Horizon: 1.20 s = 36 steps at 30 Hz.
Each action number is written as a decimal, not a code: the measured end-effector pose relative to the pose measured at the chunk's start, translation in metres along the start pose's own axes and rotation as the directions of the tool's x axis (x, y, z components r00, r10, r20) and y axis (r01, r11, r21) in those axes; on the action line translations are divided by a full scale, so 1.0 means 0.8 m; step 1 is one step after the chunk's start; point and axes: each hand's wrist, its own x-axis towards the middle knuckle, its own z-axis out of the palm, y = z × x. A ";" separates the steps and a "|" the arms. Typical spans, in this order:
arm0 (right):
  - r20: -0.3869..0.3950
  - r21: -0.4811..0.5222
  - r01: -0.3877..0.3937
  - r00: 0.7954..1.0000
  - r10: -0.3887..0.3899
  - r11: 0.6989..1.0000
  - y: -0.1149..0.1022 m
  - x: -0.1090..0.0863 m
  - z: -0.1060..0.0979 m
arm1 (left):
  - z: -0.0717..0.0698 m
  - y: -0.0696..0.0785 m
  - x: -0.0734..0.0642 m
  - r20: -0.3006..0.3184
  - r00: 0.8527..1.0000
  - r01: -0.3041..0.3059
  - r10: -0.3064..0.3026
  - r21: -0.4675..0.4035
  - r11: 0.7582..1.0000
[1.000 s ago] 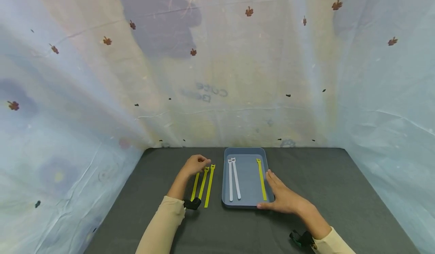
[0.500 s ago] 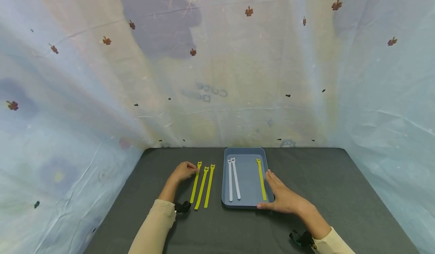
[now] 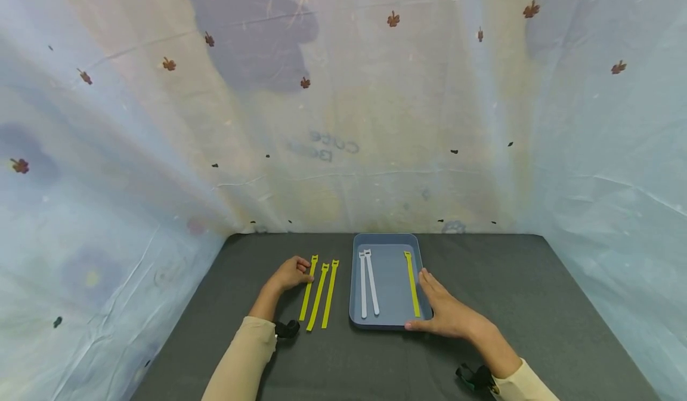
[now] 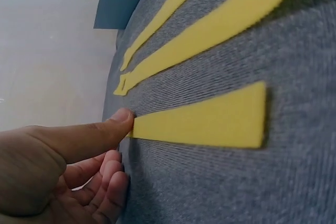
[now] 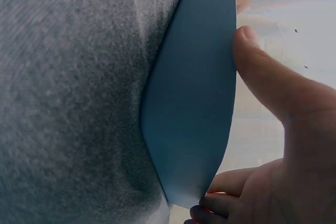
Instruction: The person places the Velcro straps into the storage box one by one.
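Four yellow straps (image 3: 330, 296), two white (image 3: 373, 287): tray (image 3: 389, 281) is being touched by spread right hand (image 3: 445, 311), strap left of it (image 3: 306, 299) by left hand (image 3: 290, 274), pinch unclear.

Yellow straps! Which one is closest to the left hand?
The leftmost yellow strap on the dark cloth: the thumb of the left hand reaches over it. The other two lie farther right; the fourth is inside the tray.

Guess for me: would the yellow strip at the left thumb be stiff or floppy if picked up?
The yellow strip would probably flex, since it looks thin and the similar middle strip curves. It is likely light, being so slim. Its flat shape should make rolling unlikely.
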 end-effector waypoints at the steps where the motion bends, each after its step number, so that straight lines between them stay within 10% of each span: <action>1: 0.000 0.001 -0.002 1.000 0.002 1.000 0.000 0.000 0.000 | 0.001 0.000 0.000 -0.004 1.000 -0.003 0.003 0.000 1.000; 36: 0.006 -0.007 0.002 1.000 -0.002 1.000 0.003 0.000 0.002 | 0.022 0.008 0.004 -0.122 0.992 0.033 -0.019 0.120 0.992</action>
